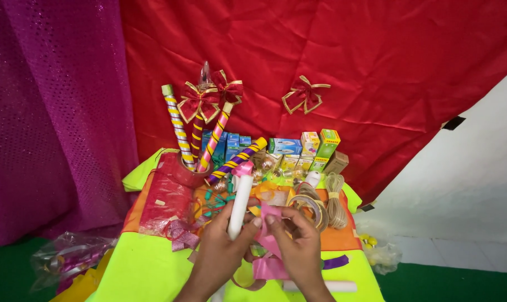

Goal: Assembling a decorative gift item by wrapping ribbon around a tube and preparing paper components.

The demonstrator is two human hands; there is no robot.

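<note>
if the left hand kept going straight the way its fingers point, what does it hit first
Probably the purple-and-yellow striped tube lying slanted just beyond the tip of the white plastic tube that the left hand holds; depth is unclear, so it might pass above the small bows in between.

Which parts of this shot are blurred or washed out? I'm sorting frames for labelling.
Head view: left hand and right hand slightly soft around the white tube; neon-yellow cloth glares brightly; small boxes too soft to read; edges bend slightly.
</note>
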